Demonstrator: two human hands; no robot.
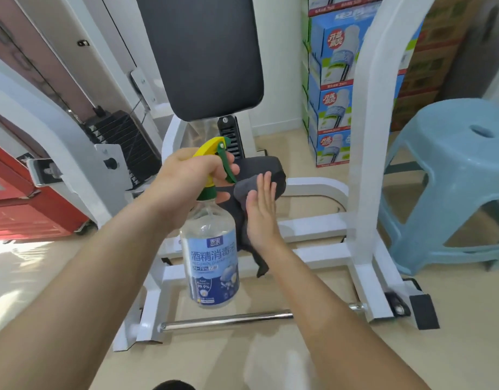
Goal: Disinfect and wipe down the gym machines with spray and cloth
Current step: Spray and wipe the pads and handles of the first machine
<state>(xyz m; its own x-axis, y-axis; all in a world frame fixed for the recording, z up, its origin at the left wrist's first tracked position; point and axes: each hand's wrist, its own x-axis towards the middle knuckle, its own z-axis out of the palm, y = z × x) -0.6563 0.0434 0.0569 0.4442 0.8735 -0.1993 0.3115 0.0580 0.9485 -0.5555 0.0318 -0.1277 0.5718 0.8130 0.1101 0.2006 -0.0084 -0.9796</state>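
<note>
Head view, centre of frame. L hand (186, 178) grips the clear plastic spray bottle (211, 257) w/ yellow-green trigger head and blue label. The grip is round the bottle neck, fingers curled over the green trigger. Bottle hangs roughly upright just below centre, nozzle pointing up-right. R hand (261, 209) is flat, fingers straight and together, palm laid on the dark grey microfibre cloth (242, 190) and clasping nothing. Cloth sits just right of the trigger, between the palm and the near edge of the small black padded seat (275, 170) of the white steel-frame gym machine (369, 136). Its loose end hangs down below the R wrist, beside the bottle's shoulder. Top centre: tall black padded backrest (203, 52), upright. Lower centre: chrome foot bar (225, 320) across the machine base, well apart from both hands. Left-centre: black weight stack (116, 130) behind a white upright. Far left: red panelled object (23, 198), type not clear. Right edge: pale blue plastic stool (453, 164) on beige floor, just beside the frame's right upright. Upper right: stacked blue-and-white printed cartons (332, 80).
</note>
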